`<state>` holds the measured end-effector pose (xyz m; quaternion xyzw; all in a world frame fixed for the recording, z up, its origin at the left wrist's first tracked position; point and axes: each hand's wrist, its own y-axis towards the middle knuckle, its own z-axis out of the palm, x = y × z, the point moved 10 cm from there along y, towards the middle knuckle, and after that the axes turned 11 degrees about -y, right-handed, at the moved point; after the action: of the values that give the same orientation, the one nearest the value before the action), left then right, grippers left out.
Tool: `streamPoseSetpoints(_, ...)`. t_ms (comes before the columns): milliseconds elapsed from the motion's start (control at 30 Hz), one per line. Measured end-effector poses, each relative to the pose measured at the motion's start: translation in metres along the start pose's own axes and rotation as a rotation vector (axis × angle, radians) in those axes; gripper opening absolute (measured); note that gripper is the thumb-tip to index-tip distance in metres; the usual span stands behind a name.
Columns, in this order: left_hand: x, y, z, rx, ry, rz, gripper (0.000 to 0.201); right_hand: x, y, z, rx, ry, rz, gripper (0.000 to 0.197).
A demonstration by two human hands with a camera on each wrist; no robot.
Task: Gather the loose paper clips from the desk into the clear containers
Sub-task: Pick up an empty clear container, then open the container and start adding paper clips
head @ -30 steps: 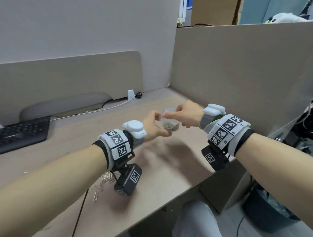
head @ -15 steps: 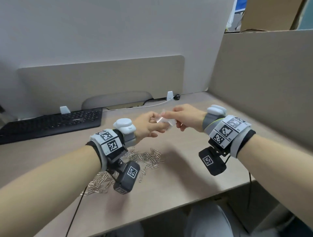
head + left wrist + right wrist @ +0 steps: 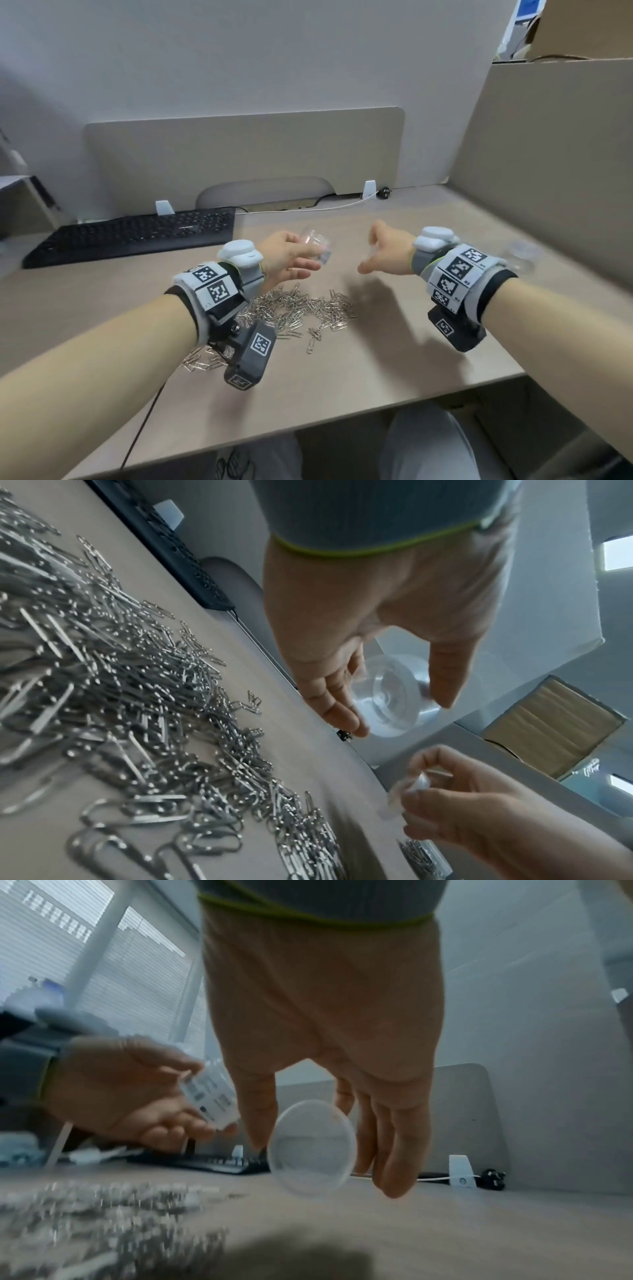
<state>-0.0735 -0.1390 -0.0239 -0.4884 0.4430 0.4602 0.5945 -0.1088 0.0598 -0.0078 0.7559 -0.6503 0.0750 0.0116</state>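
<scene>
Left hand fingers curled round clear container, right hand fingers pinching lid

Heap of thin silver metal paper clips, shiny, wire-smooth. Small clear plastic container, glossy, with a white paper label, gripped in left hand. Round translucent plastic lid, slightly frosted, pinched by right hand. Beige wood-look laminate tabletop, matt and smooth. Black plastic keyboard, matt. Grey ribbed cloth wristbands with a lime edge. Second clear plastic container at right, blurred.
</scene>
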Motion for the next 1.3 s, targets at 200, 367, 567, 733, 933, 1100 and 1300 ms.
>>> streamPoseSetpoints(200, 0.011, 0.005, -0.02, -0.069, 0.142, 0.041, 0.058, -0.017, 0.002, 0.032, 0.096, -0.281, 0.047, 0.039)
streamPoseSetpoints(367, 0.021, 0.01, -0.04, -0.121, 0.234, 0.019, 0.05, -0.015, 0.004, 0.032, 0.09, -0.356, 0.021, 0.043)
streamPoseSetpoints(567, 0.025, 0.01, -0.052, -0.152, 0.174, 0.024, 0.046, 0.04, -0.015, 0.031, 0.091, -0.213, -0.113, 0.052)
streamPoseSetpoints(733, 0.023, 0.0, -0.057, -0.154, 0.154, 0.02, 0.053, 0.072, -0.03, 0.059, 0.299, -0.16, -0.173, 0.079)
streamPoseSetpoints(933, 0.02, -0.01, -0.067, -0.185, 0.172, 0.029, 0.058, 0.119, -0.041, 0.073, 0.352, -0.253, -0.32, 0.076)
streamPoseSetpoints(1100, 0.017, -0.012, -0.076, -0.204, 0.18, 0.038, 0.059, 0.14, -0.038, 0.077, 0.351, -0.202, -0.36, 0.042)
streamPoseSetpoints(1300, 0.022, -0.016, -0.091, -0.213, 0.218, 0.03, 0.06, 0.148, -0.022, 0.082, 0.373, -0.075, -0.326, 0.03)
